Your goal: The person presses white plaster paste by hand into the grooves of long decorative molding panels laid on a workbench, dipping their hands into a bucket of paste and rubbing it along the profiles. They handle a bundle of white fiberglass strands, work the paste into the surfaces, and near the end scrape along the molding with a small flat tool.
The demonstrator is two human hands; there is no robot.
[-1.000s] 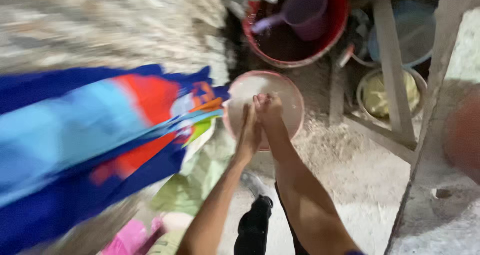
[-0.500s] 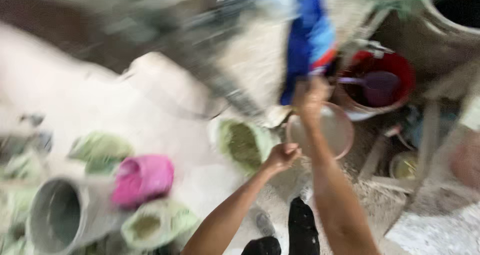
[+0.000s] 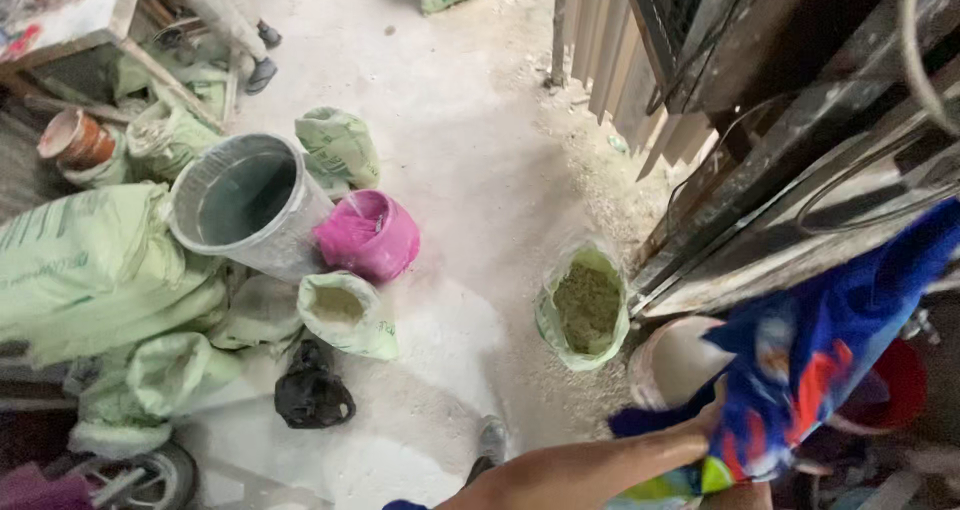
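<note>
Hands: one bare forearm enters at 5 o'clock; its hand [image 3: 712,425] meets the blue, red and yellow cloth [image 3: 810,370], fingers hidden by the folds, so the grip cannot be told. Which hand it is cannot be told; the other is out of view.
Head view, cloth: hangs at 4 o'clock, draped from the dark metal machine [image 3: 800,200].
Head view, bowl: a pale round bowl [image 3: 672,362] sits just beside the cloth, partly covered by it; a red tub [image 3: 895,385] lies behind.
Head view, floor: open green sack of feed [image 3: 585,305] at centre; pink sack [image 3: 370,235] and grey bucket [image 3: 245,205] at 10 o'clock.
Change: a second ago both hands were pressed together over the bowl; now they are off it and one is at the cloth, suggesting the bowl work has paused.
</note>
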